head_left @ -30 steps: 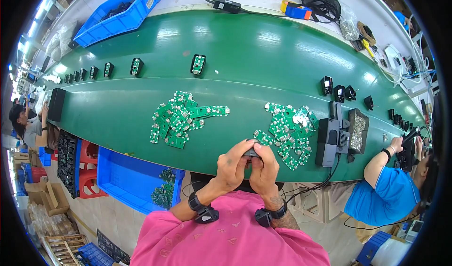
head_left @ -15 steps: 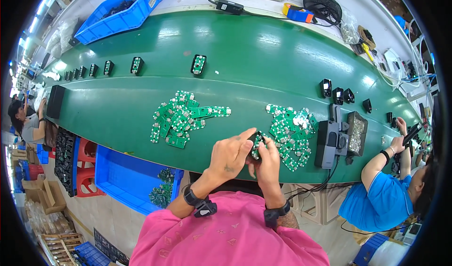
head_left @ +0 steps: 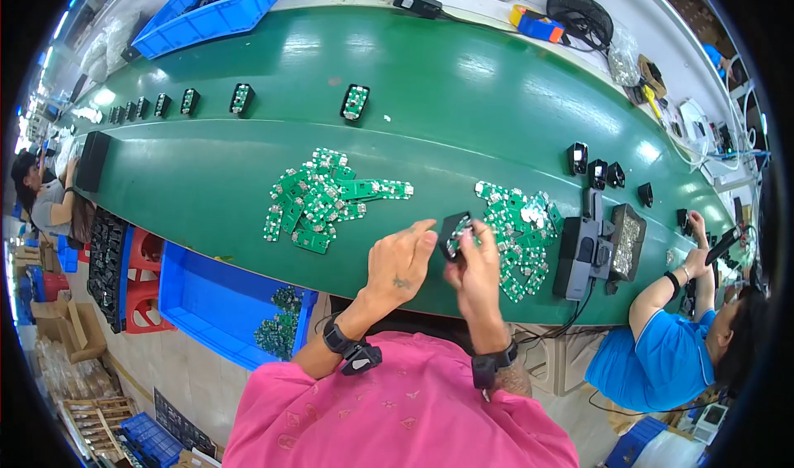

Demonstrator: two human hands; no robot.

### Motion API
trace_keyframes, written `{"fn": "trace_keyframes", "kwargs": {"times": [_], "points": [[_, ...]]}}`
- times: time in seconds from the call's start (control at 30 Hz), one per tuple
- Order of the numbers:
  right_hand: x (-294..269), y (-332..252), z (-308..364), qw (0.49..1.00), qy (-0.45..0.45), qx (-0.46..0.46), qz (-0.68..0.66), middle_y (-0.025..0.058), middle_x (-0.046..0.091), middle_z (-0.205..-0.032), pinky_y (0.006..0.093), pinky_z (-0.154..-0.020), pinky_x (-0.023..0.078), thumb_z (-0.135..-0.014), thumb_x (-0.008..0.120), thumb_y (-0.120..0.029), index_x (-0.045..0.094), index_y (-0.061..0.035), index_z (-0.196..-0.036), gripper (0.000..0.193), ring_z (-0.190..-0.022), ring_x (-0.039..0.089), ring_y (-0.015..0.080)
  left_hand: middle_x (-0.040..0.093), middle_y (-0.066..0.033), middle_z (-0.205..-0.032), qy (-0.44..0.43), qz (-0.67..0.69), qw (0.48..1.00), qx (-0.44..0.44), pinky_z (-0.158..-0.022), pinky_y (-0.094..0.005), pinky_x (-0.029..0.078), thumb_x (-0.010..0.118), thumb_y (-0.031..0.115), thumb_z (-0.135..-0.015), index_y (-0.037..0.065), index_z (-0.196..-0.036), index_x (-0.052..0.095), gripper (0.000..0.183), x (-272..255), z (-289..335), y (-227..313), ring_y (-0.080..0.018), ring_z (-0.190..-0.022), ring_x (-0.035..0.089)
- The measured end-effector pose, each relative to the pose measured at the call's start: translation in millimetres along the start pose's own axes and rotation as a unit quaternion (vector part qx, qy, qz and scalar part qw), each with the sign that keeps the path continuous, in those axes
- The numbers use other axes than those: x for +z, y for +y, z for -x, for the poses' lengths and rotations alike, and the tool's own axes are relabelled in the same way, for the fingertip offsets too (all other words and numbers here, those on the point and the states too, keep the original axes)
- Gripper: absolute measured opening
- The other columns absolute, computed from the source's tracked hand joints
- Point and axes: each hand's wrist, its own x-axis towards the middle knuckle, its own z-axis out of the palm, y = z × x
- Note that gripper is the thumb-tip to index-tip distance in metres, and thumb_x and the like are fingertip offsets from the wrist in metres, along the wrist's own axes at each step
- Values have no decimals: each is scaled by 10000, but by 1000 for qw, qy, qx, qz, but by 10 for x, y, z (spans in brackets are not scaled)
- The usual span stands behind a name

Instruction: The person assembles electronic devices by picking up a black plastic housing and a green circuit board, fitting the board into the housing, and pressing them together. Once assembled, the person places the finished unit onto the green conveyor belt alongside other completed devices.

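My right hand (head_left: 477, 273) grips a small black plastic housing (head_left: 449, 238) with a green circuit board inside, tilted above the table's near edge. Just left of it is my left hand (head_left: 399, 263), apart from the housing. Its thumb and forefinger point toward the housing with a slight gap between them; the other fingers are mostly hidden. Beyond my left hand lies a loose pile of green circuit boards (head_left: 318, 199). A second pile of boards (head_left: 517, 240) lies beside my right hand.
Black housings with boards (head_left: 355, 102) form a spaced row at the far left. Empty-looking black housings (head_left: 577, 158) stand at right, near a grey-black device (head_left: 572, 257) and a tray of small metal parts (head_left: 628, 243). A blue bin (head_left: 207, 302) sits below the table; a co-worker (head_left: 662, 344) works at right.
My left hand has come away from the black housing and moved slightly left. My right hand keeps hold of the housing and has turned it. The whole view has shifted a little.
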Motion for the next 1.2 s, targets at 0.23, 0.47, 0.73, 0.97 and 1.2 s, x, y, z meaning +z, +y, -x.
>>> {"fn": "trace_keyframes", "kwargs": {"times": [0.23,0.47,0.73,0.97,1.2], "points": [[298,-458,-1309,757,5,-330,564,191,685,-887,407,-692,519,-1000,523,-215,487,-62,-1261,305,-808,681,324,655,-158,-731,34,-49,998,23,-626,-431,499,481,278,-995,42,-966,670,304,-69,343,-370,-351,-687,655],[523,-490,-2136,729,32,-259,633,251,689,-994,543,-841,486,-995,494,-242,485,-125,-1286,314,-947,643,469,657,-111,-727,39,-92,993,66,-602,-410,510,607,262,-923,69,-950,660,202,9,305,-383,-303,-679,662],[710,-533,-1935,659,76,-335,669,266,637,-1121,491,-899,479,-969,564,-277,480,-13,-1318,446,-1046,606,444,672,-104,-742,32,-96,993,67,-586,-399,515,629,250,-912,68,-955,647,188,2,302,-402,-294,-679,669],[810,-562,-1932,563,29,-451,692,215,577,-1124,441,-970,443,-867,685,-292,535,35,-1251,527,-1052,559,384,675,-111,-734,30,-75,992,97,-585,-400,512,658,202,-887,59,-902,654,144,6,258,-396,-300,-661,666],[-649,-1769,-1743,463,327,-246,787,190,684,-1048,500,-884,493,-741,786,-404,535,52,-1229,713,-1135,525,417,602,-73,-614,63,-57,995,55,-538,-364,465,665,192,-879,63,-861,670,130,19,293,-459,-246,-541,597]]}}
